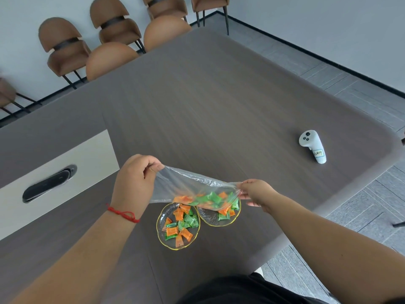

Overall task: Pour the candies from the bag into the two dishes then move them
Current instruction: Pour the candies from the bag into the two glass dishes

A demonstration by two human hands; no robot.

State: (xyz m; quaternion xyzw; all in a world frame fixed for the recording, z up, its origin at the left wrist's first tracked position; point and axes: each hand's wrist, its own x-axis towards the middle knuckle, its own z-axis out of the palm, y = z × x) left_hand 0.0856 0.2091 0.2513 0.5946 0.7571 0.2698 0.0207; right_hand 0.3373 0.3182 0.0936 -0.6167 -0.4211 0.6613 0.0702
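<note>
Head view: clear bag (188,187) stretched between left hand (133,183) and right hand (255,191), both pinched shut on its ends, held over two glass dishes (161,218) on table (219,106). Bag looked thin, limp, slippery; hold at corners. Wrapped candies (210,199) light, loose. Right dish (235,218) partly hidden under bag; bag mouth hard to make out.

A white handheld controller (312,145) lying on the table (219,102) carries a small label with handwriting that looks like "Hoog".
</note>
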